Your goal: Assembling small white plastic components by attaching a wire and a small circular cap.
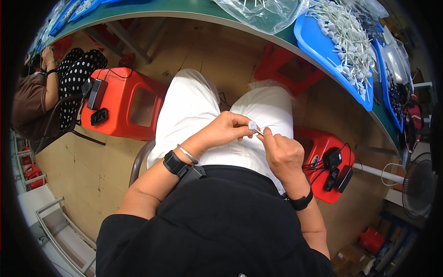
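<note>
Above my lap, my left hand [224, 130] pinches a small whitish round-headed piece [252, 125] between thumb and fingertips. Close against it, my right hand [283, 154] grips a thin metal-coloured rod-like tool [258, 132], whose far part is hidden in the fingers. The tool's tip meets the piece or lies right beside it; I cannot tell which. Both hands are closed, with their fingertips almost touching. On the table at the upper right, a blue tray [319, 46] holds a heap of white round-headed pieces with thin stems [344, 41].
A green table [194, 8] curves across the front, with a clear plastic bag [263, 14] on it. Red stools [115, 108] flank me, carrying black devices and cables. At left sits another person [37, 99]; a fan [419, 184] stands at right.
</note>
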Motion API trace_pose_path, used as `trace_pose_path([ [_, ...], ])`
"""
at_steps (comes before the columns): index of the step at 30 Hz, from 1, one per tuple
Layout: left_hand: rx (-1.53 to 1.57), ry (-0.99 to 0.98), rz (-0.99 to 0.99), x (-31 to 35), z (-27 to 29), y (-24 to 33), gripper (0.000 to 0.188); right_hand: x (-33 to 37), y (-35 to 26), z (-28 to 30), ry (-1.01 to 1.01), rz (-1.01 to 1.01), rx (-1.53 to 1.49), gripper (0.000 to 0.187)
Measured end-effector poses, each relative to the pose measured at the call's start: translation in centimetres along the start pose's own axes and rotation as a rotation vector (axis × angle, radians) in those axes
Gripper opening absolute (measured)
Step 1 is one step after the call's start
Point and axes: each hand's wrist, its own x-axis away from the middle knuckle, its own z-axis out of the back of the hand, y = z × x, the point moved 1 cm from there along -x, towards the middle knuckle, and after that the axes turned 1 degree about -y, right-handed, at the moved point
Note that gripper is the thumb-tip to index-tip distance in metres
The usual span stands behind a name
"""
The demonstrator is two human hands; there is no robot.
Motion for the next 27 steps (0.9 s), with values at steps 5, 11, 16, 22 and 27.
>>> trace_pose_path([
  [5,0.025,0.002,0.008,0.12,-0.02,0.38,0.02,0.02,-0.11,-0.07,0.046,0.003,-0.013,0.025],
  [11,-0.009,0.014,-0.005,0.1,0.11,0.56,0.02,0.05,-0.35,-0.15,0.035,-0.046,-0.05,0.025],
  [16,-0.018,0.021,-0.014,0.16,0.11,0.39,0.02,-0.04,-0.39,-0.08,0.032,-0.029,-0.04,0.026],
  [22,0.012,0.01,-0.006,0.15,0.0,0.39,0.02,0.09,-0.26,-0.28,0.031,0.01,-0.001,0.025],
  [27,-0.018,-0.001,0.012,0.21,0.13,0.52,0.02,0.25,-0.3,-0.48,0.043,0.028,0.028,0.026],
])
